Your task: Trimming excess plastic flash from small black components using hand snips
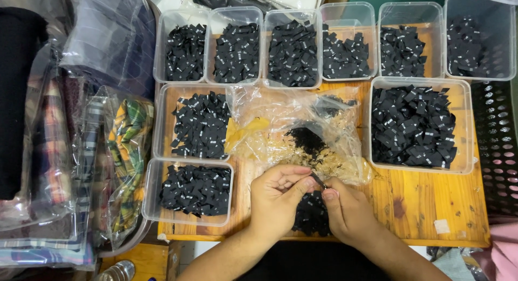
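Pinching one small black label (pixel 318 180) between both hands above a loose pile of labels (pixel 311 213).
The left hand (pixel 278 197) and right hand (pixel 348 211) closed fingertips on it, over the wooden table (pixel 426 205), near a crumpled plastic bag (pixel 294 130).

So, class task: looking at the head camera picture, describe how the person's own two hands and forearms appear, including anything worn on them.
Both forearms are bare, with no sleeves in view. The left hand and right hand wear no gloves, and no rings, watch or bracelets show. The fingernails look short and unpainted.
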